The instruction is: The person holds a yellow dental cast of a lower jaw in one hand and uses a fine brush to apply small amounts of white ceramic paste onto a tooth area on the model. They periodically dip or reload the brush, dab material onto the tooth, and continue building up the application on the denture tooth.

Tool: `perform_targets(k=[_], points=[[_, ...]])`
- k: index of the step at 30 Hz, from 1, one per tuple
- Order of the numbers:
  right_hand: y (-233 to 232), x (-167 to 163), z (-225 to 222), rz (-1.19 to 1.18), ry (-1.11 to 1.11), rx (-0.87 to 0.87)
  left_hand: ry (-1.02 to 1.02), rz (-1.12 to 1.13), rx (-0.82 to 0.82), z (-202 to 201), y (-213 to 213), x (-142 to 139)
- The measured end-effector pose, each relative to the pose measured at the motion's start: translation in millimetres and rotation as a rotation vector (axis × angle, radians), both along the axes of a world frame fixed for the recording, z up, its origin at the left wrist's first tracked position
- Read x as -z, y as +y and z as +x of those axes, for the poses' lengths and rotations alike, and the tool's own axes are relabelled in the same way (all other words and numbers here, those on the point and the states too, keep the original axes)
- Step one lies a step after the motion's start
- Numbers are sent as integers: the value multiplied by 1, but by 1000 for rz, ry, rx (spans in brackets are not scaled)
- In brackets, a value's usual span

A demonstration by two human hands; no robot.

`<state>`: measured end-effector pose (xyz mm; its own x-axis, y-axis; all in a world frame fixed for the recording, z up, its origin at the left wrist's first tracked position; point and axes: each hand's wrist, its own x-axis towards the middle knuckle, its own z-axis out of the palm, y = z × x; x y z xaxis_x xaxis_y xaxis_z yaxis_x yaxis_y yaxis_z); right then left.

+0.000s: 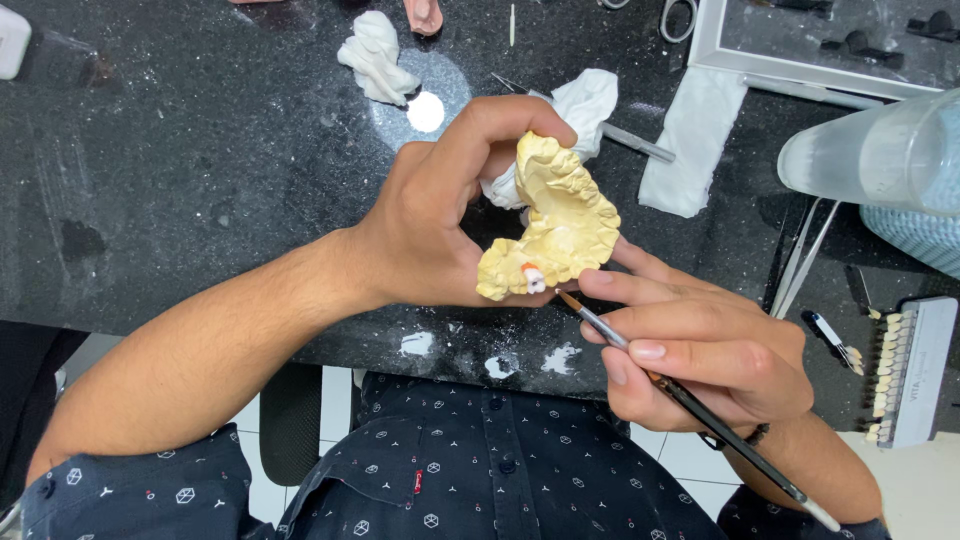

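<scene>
One yellow dental cast (pixel 560 220), gripped by the left hand (pixel 440 215) above the black counter (pixel 200 150). One fine brush (pixel 690 400), pinched in the right hand (pixel 700 350), tip just beside one small white tooth (pixel 535 280) on the cast's lower end. Around: two crumpled white tissues (pixel 378 58), one folded cloth (pixel 695 140), one clear cup (pixel 870 155), one tooth shade guide (pixel 905 370), one pair of scissors (pixel 678 15).

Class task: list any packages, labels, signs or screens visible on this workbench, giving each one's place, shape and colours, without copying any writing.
Tooth shade guide: right edge of the dark bench; a grey rectangular holder with dark lettering, carrying a row of cream tooth tabs.
Small tag: on the person's shirt front, bottom centre; a tiny red rectangle.
No packages, signs or screens show.
</scene>
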<state>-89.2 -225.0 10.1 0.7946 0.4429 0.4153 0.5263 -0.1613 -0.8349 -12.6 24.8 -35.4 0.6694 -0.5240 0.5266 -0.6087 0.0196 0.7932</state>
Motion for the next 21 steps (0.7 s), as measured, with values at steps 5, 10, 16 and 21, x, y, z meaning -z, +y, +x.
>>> perform_targets(k=[5,10,16,21], points=[[-2,1,-1,3,22,-8,17,36,1,-1,0,2],[-3,-1,-2,-52,21,1,-1,6,9,0,-2,2],[-1,-1,-1,-35,18,11,-18,43,-21,0,-1,-2],[-2,-4,0,-58,-2,26,-64,69,-84,-2,-3,-1]])
